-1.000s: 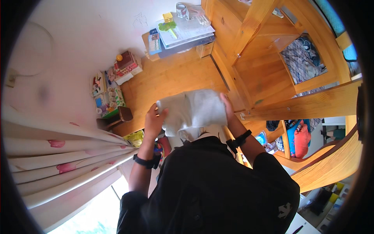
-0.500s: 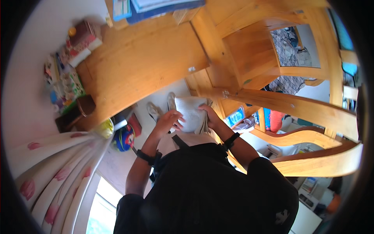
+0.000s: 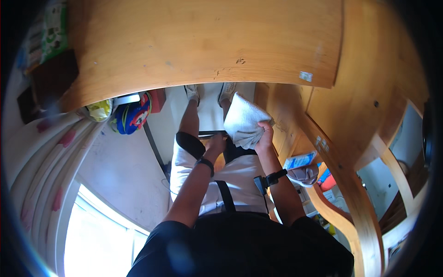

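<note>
A folded whitish-grey cloth [image 3: 247, 121] is held in my right hand [image 3: 265, 136]. My fingers and thumb grip its lower right corner, where it bunches into folds. The rest of it fans up and to the left, beside the desk's front edge. My left hand [image 3: 216, 144] is off the cloth, low over my lap. Motion smears its fingers, so their pose does not show. Beneath and beside that hand, a small patch of orange-brown wood [image 3: 218, 162] shows between my legs.
Ahead spreads a wooden desk top [image 3: 198, 41]. A wooden frame [image 3: 341, 171] with curved rails stands at the right, near a blue-and-white packet [image 3: 300, 160]. At the left are a blue-and-red bag [image 3: 131, 117], a flowered curtain [image 3: 50, 171] and a bright window [image 3: 99, 235].
My view has swung so the desk lies straight ahead. My left hand has left the cloth and dropped toward my lap; my right hand keeps the cloth, which has opened out somewhat.
</note>
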`<state>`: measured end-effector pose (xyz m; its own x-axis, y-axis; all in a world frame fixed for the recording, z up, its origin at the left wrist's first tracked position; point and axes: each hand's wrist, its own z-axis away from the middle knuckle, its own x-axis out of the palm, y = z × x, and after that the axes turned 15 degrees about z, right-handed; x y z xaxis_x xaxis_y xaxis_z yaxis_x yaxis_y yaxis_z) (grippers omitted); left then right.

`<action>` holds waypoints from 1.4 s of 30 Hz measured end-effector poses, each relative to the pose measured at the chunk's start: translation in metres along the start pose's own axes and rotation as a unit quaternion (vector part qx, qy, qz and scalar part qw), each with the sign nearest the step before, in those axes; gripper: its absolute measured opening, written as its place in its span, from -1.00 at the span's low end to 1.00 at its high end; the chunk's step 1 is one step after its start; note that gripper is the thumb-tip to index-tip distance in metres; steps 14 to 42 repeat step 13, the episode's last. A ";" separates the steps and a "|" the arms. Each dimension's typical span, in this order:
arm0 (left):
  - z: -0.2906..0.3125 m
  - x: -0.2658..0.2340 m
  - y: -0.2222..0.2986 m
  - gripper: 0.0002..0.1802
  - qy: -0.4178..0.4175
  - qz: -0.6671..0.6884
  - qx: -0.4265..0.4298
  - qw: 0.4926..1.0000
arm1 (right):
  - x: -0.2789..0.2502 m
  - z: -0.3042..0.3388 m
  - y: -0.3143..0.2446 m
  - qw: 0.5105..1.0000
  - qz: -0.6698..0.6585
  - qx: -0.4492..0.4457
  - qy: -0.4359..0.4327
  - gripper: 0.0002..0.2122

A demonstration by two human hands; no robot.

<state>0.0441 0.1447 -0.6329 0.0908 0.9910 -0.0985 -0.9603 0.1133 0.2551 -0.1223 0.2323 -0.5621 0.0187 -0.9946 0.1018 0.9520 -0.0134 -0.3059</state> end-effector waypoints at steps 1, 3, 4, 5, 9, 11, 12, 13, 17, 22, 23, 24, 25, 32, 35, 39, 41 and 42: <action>-0.003 0.016 -0.002 -0.65 -0.009 0.013 0.020 1.000 | -0.004 -0.005 0.000 1.000 0.007 0.008 0.008 -0.69; -0.016 0.040 -0.006 -0.68 -0.041 -0.043 -0.012 0.998 | -0.011 -0.015 0.000 0.999 -0.007 0.002 0.041 -0.63; -0.033 0.046 -0.029 -0.57 -0.033 -0.077 -0.008 0.996 | -0.005 -0.020 0.006 1.000 -0.013 0.009 0.013 -0.60; -0.042 0.058 -0.032 -0.59 -0.001 -0.162 0.001 0.987 | -0.005 -0.020 0.005 1.000 -0.005 0.014 0.022 -0.60; -0.065 0.085 -0.067 -0.69 0.046 -0.206 0.082 0.974 | 0.008 -0.023 0.006 0.997 -0.060 0.051 -0.013 -0.55; -0.068 0.098 -0.067 -0.71 0.054 -0.163 0.034 0.985 | 0.020 -0.030 0.011 0.996 -0.064 0.057 -0.009 -0.56; -0.072 0.098 -0.071 -0.73 0.045 -0.322 0.059 0.944 | 0.028 -0.038 0.019 0.998 -0.056 0.042 -0.009 -0.59; -0.102 0.103 -0.070 -0.25 -0.147 -0.134 -0.057 0.978 | 0.022 -0.051 0.023 0.998 -0.033 0.033 -0.035 -0.60; -0.102 0.103 -0.070 -0.25 -0.147 -0.134 -0.057 0.978 | 0.022 -0.051 0.023 0.998 -0.033 0.033 -0.035 -0.60; -0.102 0.103 -0.070 -0.25 -0.147 -0.134 -0.057 0.978 | 0.022 -0.051 0.023 0.998 -0.033 0.033 -0.035 -0.60; -0.102 0.103 -0.070 -0.25 -0.147 -0.134 -0.057 0.978 | 0.022 -0.051 0.023 0.998 -0.033 0.033 -0.035 -0.60; -0.102 0.103 -0.070 -0.25 -0.147 -0.134 -0.057 0.978 | 0.022 -0.051 0.023 0.998 -0.033 0.033 -0.035 -0.60; -0.102 0.103 -0.070 -0.25 -0.147 -0.134 -0.057 0.978 | 0.022 -0.051 0.023 0.998 -0.033 0.033 -0.035 -0.60; -0.102 0.103 -0.070 -0.25 -0.147 -0.134 -0.057 0.978 | 0.022 -0.051 0.023 0.998 -0.033 0.033 -0.035 -0.60; -0.102 0.103 -0.070 -0.25 -0.147 -0.134 -0.057 0.978 | 0.022 -0.051 0.023 0.998 -0.033 0.033 -0.035 -0.60; -0.102 0.103 -0.070 -0.25 -0.147 -0.134 -0.057 0.978 | 0.022 -0.051 0.023 0.998 -0.033 0.033 -0.035 -0.60; -0.102 0.103 -0.070 -0.25 -0.147 -0.134 -0.057 0.978 | 0.022 -0.051 0.023 0.998 -0.033 0.033 -0.035 -0.60; -0.102 0.103 -0.070 -0.25 -0.147 -0.134 -0.057 0.978 | 0.022 -0.051 0.023 0.998 -0.033 0.033 -0.035 -0.60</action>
